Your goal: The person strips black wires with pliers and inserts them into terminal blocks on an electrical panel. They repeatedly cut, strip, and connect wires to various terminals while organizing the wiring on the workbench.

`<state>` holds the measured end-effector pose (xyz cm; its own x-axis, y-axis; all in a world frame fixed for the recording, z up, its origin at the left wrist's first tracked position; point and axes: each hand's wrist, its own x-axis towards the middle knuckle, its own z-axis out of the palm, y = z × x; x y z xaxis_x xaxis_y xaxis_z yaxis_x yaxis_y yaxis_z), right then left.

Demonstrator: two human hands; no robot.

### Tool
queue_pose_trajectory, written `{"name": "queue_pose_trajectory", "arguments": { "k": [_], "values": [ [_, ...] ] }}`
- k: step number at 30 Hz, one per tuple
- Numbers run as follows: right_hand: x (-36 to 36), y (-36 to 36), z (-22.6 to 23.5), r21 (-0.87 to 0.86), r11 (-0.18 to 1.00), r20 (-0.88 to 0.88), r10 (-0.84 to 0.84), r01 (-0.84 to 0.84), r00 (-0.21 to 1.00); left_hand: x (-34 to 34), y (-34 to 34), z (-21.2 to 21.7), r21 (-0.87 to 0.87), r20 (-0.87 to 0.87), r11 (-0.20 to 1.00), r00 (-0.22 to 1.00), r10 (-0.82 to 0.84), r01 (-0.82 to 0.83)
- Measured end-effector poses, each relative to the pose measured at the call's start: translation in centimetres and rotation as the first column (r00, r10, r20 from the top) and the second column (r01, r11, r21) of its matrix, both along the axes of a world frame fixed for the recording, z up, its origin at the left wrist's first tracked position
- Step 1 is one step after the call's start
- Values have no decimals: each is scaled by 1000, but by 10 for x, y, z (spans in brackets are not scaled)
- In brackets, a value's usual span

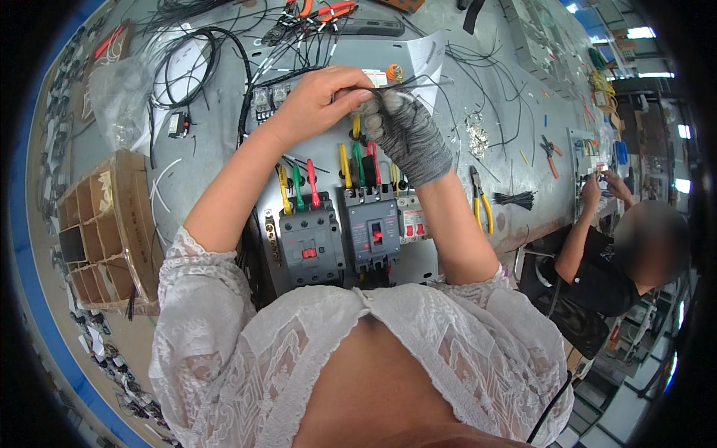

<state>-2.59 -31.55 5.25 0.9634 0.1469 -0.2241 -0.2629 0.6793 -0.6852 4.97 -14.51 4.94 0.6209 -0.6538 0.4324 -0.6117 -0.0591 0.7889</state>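
Observation:
My bare left hand [323,103] and my right hand [409,140], in a grey knitted glove, meet above the metal mounting panel. Their fingertips pinch a thin black wire [426,78]; what lies between the fingers is mostly hidden. Nearer to me, a grey breaker with a red switch [308,249] is fixed to the panel. Right of it sit a taller grey circuit breaker [366,233] and a small white breaker with red toggles [412,219]. Yellow, green and red sleeved wires [299,188] rise behind them. Small relays [263,106] stand by my left wrist.
Yellow-handled pliers [482,201] and orange-handled cutters [551,155] lie right, near a bundle of black cable ties [515,199]. A partitioned cardboard box [142,224] stands left. More tools [317,21] and loose wires lie at the back. Another person [597,257] works at far right.

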Motion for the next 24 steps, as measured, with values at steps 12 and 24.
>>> {"name": "queue_pose_trajectory", "arguments": {
  "k": [12, 24],
  "values": [
    [0, -36, 19, -841, 542, 118, 182, 1, 976, 8, -1, -2, 100, -6, 994, 999, 38, -37],
    [-3, -33, 17, -604, 795, 223, 93, 63, 970, 28, 6, -20, 227, 151, 899, 926, 347, -374]
  ]
}}
